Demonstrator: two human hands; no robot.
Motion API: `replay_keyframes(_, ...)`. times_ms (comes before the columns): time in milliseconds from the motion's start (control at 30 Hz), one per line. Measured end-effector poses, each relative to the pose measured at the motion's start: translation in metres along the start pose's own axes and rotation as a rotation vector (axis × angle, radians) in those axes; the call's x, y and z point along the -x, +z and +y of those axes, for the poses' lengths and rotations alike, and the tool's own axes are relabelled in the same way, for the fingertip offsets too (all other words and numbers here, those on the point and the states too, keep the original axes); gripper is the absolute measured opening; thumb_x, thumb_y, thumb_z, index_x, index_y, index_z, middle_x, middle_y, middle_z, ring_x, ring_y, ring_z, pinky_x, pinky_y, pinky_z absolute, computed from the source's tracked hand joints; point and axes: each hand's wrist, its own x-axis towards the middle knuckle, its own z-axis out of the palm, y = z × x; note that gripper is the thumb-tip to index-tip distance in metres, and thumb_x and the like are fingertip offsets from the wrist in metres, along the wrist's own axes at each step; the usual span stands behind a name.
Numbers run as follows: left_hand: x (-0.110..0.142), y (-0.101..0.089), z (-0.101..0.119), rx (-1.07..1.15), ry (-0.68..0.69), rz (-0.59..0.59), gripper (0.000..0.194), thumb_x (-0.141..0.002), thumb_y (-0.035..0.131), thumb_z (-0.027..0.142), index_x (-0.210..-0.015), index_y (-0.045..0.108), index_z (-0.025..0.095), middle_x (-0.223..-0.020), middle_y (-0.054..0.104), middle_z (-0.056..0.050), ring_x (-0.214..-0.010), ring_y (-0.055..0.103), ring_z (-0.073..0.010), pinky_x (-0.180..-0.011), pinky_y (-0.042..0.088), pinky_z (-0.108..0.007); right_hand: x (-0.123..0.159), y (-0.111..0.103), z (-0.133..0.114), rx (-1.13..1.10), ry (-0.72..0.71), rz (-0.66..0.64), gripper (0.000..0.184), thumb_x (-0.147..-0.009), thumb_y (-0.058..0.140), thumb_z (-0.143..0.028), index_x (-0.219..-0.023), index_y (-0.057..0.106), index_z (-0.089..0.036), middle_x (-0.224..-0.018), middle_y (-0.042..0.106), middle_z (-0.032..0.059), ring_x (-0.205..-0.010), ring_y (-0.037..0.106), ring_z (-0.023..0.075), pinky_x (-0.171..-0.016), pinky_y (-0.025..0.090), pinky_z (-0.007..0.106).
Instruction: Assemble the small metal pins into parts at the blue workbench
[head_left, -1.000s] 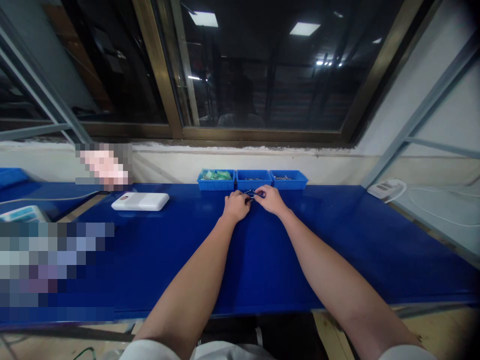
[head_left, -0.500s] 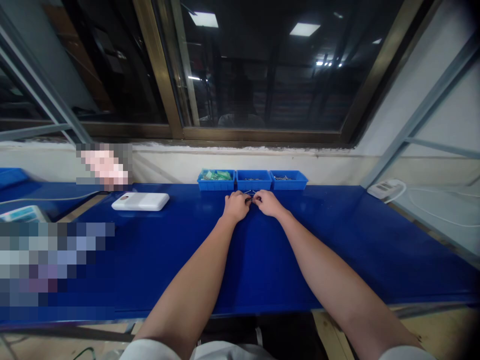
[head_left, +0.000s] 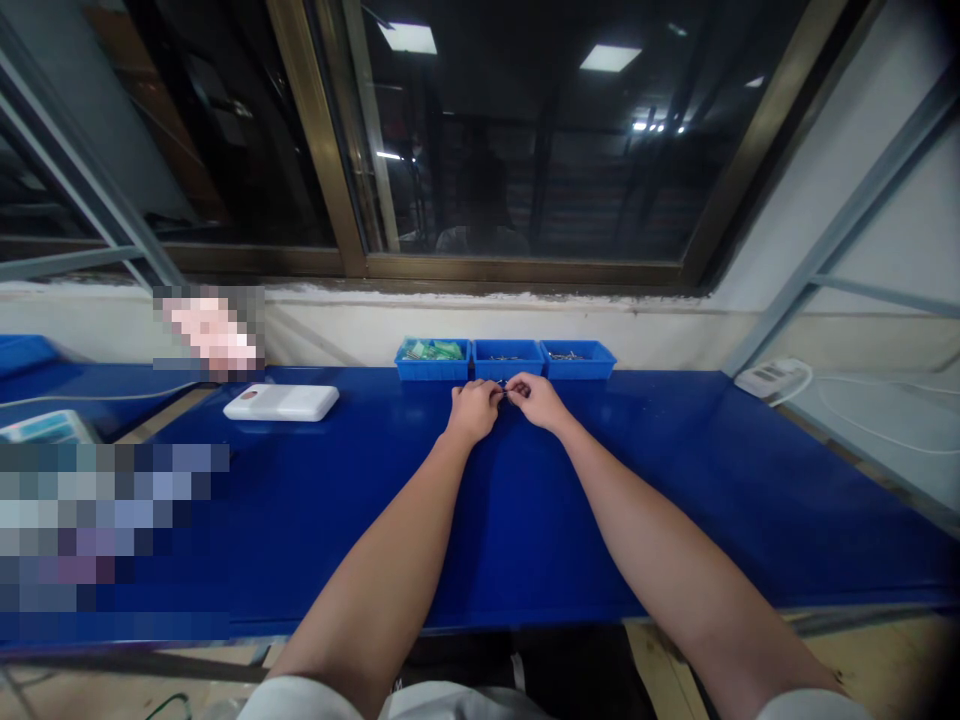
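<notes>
My left hand [head_left: 475,410] is closed in a pinch near the back of the blue table. Opposite it, my right hand [head_left: 537,400] pinches too, its fingertips almost touching the left ones. Between the fingertips is a small thin metal piece [head_left: 504,390], partly hidden and too small to name exactly. Just behind the hands, three blue bins stand in a row. Green and white packets lie in the left bin [head_left: 433,371]; small silvery metal pieces lie in the middle bin [head_left: 508,371] and the right bin [head_left: 579,369].
A white power bank-like block [head_left: 282,403] lies on the blue table [head_left: 330,520] to the left. At the right edge sits a white power strip [head_left: 774,378] with a cable. Blurred patches cover the far left. Behind the bins are a wall and a window [head_left: 525,150].
My right hand has shifted slightly up and left, bringing the fingertips closer together. The thin silvery ends that stuck out above the fingers show less now. My left hand has barely moved.
</notes>
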Motion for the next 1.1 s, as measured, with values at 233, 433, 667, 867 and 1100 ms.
replay_keyframes(233, -0.0006, -0.0004, 0.0000, 0.048, 0.018, 0.031, 0.020, -0.088, 0.048, 0.024, -0.101, 0.063, 0.024, -0.101, 0.066, -0.003, -0.101, 0.057, -0.0198, -0.086, 0.038, -0.034, -0.0018, -0.0063, -0.0033, -0.113, 0.035, 0.053, 0.015, -0.070, 0.061, -0.031, -0.066, 0.066, -0.018, -0.068, 0.066, 0.0016, -0.068, 0.058, 0.0164, -0.069, 0.044, 0.029)
replay_keyframes(433, -0.0014, 0.0007, -0.0012, 0.090, 0.043, 0.057, 0.020, -0.085, 0.052, 0.022, -0.102, 0.063, 0.022, -0.099, 0.067, -0.003, -0.098, 0.059, -0.0192, -0.086, 0.041, -0.032, -0.0018, -0.0070, -0.0013, -0.123, 0.058, 0.073, 0.015, -0.069, 0.062, -0.031, -0.066, 0.069, -0.018, -0.067, 0.067, 0.0024, -0.068, 0.060, 0.0176, -0.069, 0.045, 0.030)
replay_keyframes(667, -0.0011, -0.0005, -0.0012, 0.114, 0.054, 0.055, 0.018, -0.087, 0.049, 0.023, -0.097, 0.064, 0.022, -0.097, 0.067, -0.004, -0.095, 0.060, -0.0185, -0.084, 0.043, -0.030, -0.0017, -0.0059, -0.0025, -0.167, 0.045, 0.087, 0.013, -0.067, 0.064, -0.030, -0.066, 0.067, -0.018, -0.068, 0.067, 0.0028, -0.068, 0.060, 0.0176, -0.069, 0.046, 0.031)
replay_keyframes(867, -0.0024, 0.0009, -0.0038, 0.130, 0.068, 0.049, 0.021, -0.089, 0.045, 0.024, -0.094, 0.065, 0.022, -0.095, 0.067, -0.005, -0.091, 0.060, -0.0178, -0.081, 0.044, -0.029, -0.0008, -0.0032, -0.0033, -0.184, 0.051, 0.086, 0.012, -0.065, 0.066, -0.029, -0.069, 0.066, -0.018, -0.067, 0.066, 0.0024, -0.063, 0.059, 0.0159, -0.065, 0.046, 0.030)
replay_keyframes(1100, -0.0018, 0.0021, -0.0039, 0.132, 0.075, 0.093, 0.026, -0.092, 0.041, 0.029, -0.103, 0.063, 0.023, -0.099, 0.067, -0.004, -0.095, 0.060, -0.0181, -0.084, 0.043, -0.029, -0.0019, -0.0088, -0.0060, -0.279, 0.068, 0.131, 0.015, -0.063, 0.068, -0.033, -0.066, 0.068, -0.018, -0.068, 0.068, 0.0029, -0.068, 0.061, 0.0179, -0.069, 0.047, 0.032)
